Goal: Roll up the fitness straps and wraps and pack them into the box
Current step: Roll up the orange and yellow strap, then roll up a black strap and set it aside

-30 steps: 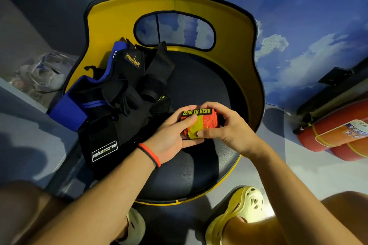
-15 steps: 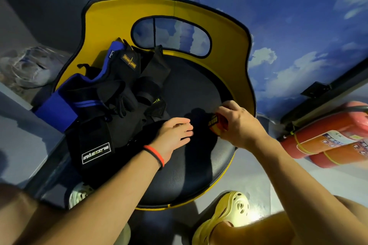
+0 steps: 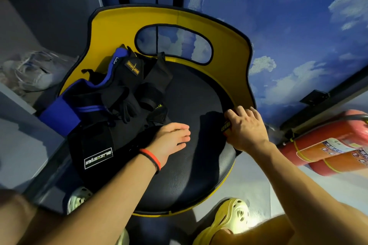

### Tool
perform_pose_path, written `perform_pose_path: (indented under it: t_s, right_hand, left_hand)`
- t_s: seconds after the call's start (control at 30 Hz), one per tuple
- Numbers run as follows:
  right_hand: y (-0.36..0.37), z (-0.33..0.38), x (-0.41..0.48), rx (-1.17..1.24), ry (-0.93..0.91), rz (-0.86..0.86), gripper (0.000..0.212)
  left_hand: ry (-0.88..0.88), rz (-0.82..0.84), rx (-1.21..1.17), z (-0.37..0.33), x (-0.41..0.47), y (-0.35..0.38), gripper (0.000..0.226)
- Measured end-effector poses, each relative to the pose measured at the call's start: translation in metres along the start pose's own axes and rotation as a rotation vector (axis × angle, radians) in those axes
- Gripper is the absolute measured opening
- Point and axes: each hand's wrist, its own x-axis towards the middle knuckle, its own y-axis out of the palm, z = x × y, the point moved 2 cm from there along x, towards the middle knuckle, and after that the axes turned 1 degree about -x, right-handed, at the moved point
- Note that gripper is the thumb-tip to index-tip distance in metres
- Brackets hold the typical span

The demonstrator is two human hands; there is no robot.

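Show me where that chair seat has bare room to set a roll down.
Bare black seat between strap pile and yellow backrest; also the front, below left hand and right hand gripping the rolled wrap. Crowded: left half, under the pile.

One chair [image 3: 119, 26], one left hand [image 3: 169, 139], one right hand [image 3: 247, 127], one rolled wrap [image 3: 226, 126], two extinguishers [image 3: 326, 141], two clogs [image 3: 237, 215], one wristband [image 3: 151, 157]; the heaped straps [image 3: 111, 105] are too tangled to count.
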Motion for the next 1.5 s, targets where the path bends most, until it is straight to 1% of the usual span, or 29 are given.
perform_pose_path:
  t_s: [0.17,0.27,0.33,0.37,0.43,0.5,0.53,0.6,0.67,0.73,0.8,0.9,1.03,1.07,1.13,1.27,1.4,1.43,1.5]
  right_hand:
    - [-0.001,-0.003,0.0,-0.014,-0.018,0.03,0.08]
    - [-0.003,-0.006,-0.005,-0.007,-0.042,0.011,0.1]
    - [-0.007,-0.008,-0.011,0.008,-0.051,-0.053,0.112]
    - [-0.009,-0.007,-0.013,0.022,-0.056,-0.094,0.114]
    - [-0.011,-0.004,-0.017,0.054,-0.07,-0.181,0.111]
    - [-0.013,0.001,-0.017,0.068,-0.079,-0.229,0.109]
    - [-0.013,0.001,-0.016,0.057,-0.076,-0.219,0.11]
    - [-0.015,-0.005,-0.011,0.014,-0.064,-0.127,0.114]
    - [-0.012,-0.015,-0.005,0.001,-0.048,-0.026,0.107]
    - [-0.01,-0.023,-0.001,0.029,-0.041,0.007,0.094]
    - [-0.007,-0.024,0.0,0.041,-0.034,0.027,0.086]
    - [-0.004,-0.02,0.001,0.025,-0.021,0.043,0.088]
    - [-0.01,-0.014,0.0,0.008,-0.019,0.011,0.106]
    - [-0.014,-0.009,0.001,0.021,-0.034,-0.01,0.107]
    - [-0.027,0.01,0.004,0.085,-0.095,-0.047,0.099]
    - [-0.054,0.07,0.016,0.242,-0.28,-0.025,0.073]
    - [-0.068,0.13,0.027,0.542,-0.34,0.066,0.051]
    - [-0.069,0.142,0.03,0.593,-0.35,0.087,0.05]
    - [-0.065,0.159,0.037,0.686,-0.344,0.131,0.057]
  left_hand:
    - [-0.001,-0.009,0.02,-0.003,-0.005,-0.003,0.021]
    - [0.001,-0.01,0.025,-0.004,-0.007,-0.002,0.021]
    - [0.001,-0.008,0.027,-0.005,-0.008,-0.002,0.021]
    - [0.002,-0.006,0.027,-0.005,-0.008,-0.001,0.021]
    - [0.001,-0.003,0.032,-0.005,-0.008,-0.001,0.02]
    - [0.0,-0.005,0.041,-0.005,-0.008,-0.002,0.019]
    - [-0.001,-0.006,0.046,-0.005,-0.008,-0.002,0.019]
    - [-0.004,-0.011,0.055,-0.005,-0.008,-0.003,0.019]
    - [-0.012,-0.015,0.064,-0.003,-0.009,-0.005,0.02]
    - [-0.024,-0.016,0.072,-0.001,-0.008,-0.006,0.021]
    - [-0.036,-0.017,0.08,0.0,-0.007,-0.007,0.021]
    - [-0.05,-0.022,0.087,0.0,-0.006,-0.009,0.02]
    - [-0.04,-0.011,0.098,-0.005,-0.009,-0.008,0.018]
    - [-0.031,-0.007,0.108,-0.009,-0.011,-0.008,0.018]
    - [-0.005,-0.006,0.144,-0.018,-0.017,-0.011,0.019]
    - [0.086,-0.048,0.261,-0.054,-0.031,-0.029,0.017]
    - [0.232,-0.109,0.402,-0.101,-0.049,-0.053,0.014]
    - [0.287,-0.139,0.44,-0.111,-0.053,-0.06,0.014]
    - [0.417,-0.216,0.522,-0.127,-0.06,-0.078,0.014]
